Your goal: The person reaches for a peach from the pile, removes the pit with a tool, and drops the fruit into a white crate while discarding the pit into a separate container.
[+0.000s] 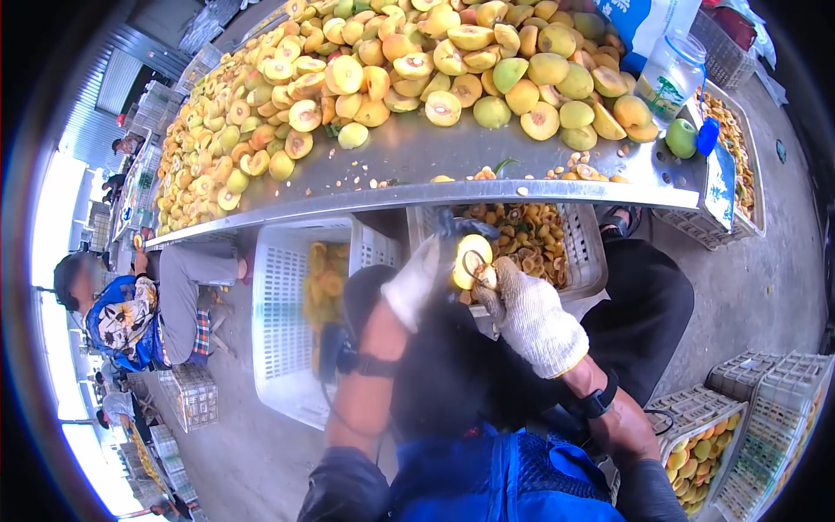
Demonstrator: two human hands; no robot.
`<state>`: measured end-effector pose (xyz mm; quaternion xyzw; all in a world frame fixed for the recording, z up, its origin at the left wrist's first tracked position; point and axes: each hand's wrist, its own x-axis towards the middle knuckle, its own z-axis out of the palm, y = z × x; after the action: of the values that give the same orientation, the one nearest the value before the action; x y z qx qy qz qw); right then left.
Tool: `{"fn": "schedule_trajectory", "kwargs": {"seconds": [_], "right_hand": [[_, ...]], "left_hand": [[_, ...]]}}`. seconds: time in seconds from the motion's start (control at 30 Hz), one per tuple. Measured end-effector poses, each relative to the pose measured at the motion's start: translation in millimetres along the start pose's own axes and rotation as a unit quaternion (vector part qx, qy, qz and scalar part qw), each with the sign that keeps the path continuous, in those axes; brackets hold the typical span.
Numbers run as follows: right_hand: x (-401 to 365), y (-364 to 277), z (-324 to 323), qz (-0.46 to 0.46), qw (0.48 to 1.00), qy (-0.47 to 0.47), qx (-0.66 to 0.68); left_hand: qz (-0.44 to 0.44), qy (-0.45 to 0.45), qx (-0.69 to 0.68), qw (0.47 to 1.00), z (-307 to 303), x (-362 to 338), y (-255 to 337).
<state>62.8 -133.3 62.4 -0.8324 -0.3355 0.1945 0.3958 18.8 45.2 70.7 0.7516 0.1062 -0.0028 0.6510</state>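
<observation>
My left hand [417, 277], in a white glove with dark fingertips, is closed around a yellow peach half [470, 250] with its cut face toward me. It is partly smeared by motion. In a white knitted glove, my right hand [541, 324] grips a small loop-ended pitting tool [484, 277], whose curved end lies against the cut face. Its handle is mostly hidden by the fingers. Both hands are above my lap, over the near side of a crate [594, 261] that contains brownish pits and scraps.
A metal table [391, 165] bears a heap of peach halves [365, 70]. A white crate [283, 339] with peach pieces stands left of my legs. Crates of fruit [696, 418] are at lower right. A clear jar [670, 78] sits on the table's right; a person [130, 313] sits at left.
</observation>
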Motion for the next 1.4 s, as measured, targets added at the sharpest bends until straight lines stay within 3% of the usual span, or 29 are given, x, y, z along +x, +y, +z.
{"fn": "schedule_trajectory", "kwargs": {"seconds": [0.07, 0.27, 0.4, 0.5, 0.6, 0.8, 0.87, 0.93, 0.97, 1.07, 1.13, 1.17, 1.27, 1.4], "right_hand": [[-2, -3, -2, 0.019, 0.999, -0.011, 0.027], [-6, -3, 1, -0.001, 1.0, 0.001, 0.015], [-7, 2, -7, -0.003, 0.999, -0.039, -0.02], [-6, 8, 2, 0.005, 0.999, -0.035, -0.01], [-4, 13, 19, 0.01, 0.999, -0.001, 0.052], [-2, 11, 32, 0.016, 0.989, 0.044, 0.143], [-4, 3, 26, 0.045, 0.986, 0.022, 0.162], [-3, 2, 26, 0.02, 0.994, 0.028, 0.107], [-3, 3, 25, 0.008, 0.996, 0.033, 0.079], [-3, 5, 24, 0.027, 0.999, -0.009, 0.034], [-5, 16, 32, 0.006, 0.995, 0.003, 0.101], [-5, 20, 37, -0.005, 0.991, 0.01, 0.134], [-5, 25, 42, -0.039, 0.98, 0.019, 0.193], [-1, 13, 12, 0.142, 0.865, -0.211, 0.434]], "left_hand": [[-0.025, 0.031, -0.043, 0.998, 8, -14, 6], [0.111, 0.133, -0.07, 0.982, 33, -19, -37], [0.084, 0.075, -0.04, 0.993, 22, -18, -35], [-0.036, -0.031, 0.107, 0.993, -9, -6, -32], [-0.024, 0.021, 0.097, 0.995, -4, -5, -22], [0.163, 0.175, -0.16, 0.958, 42, -7, -29], [0.171, 0.203, -0.105, 0.958, 43, -5, -40], [0.219, 0.271, 0.061, 0.935, 43, -5, -77], [0.205, 0.285, 0.0, 0.936, 42, -3, -97], [0.046, 0.204, -0.106, 0.972, 24, -4, -78], [-0.039, 0.158, -0.267, 0.95, 18, -1, -76], [0.017, 0.187, -0.135, 0.973, 25, -1, -82], [0.053, 0.122, -0.115, 0.984, 22, 3, -59], [0.085, 0.045, -0.126, 0.987, 17, 4, -45]]}}
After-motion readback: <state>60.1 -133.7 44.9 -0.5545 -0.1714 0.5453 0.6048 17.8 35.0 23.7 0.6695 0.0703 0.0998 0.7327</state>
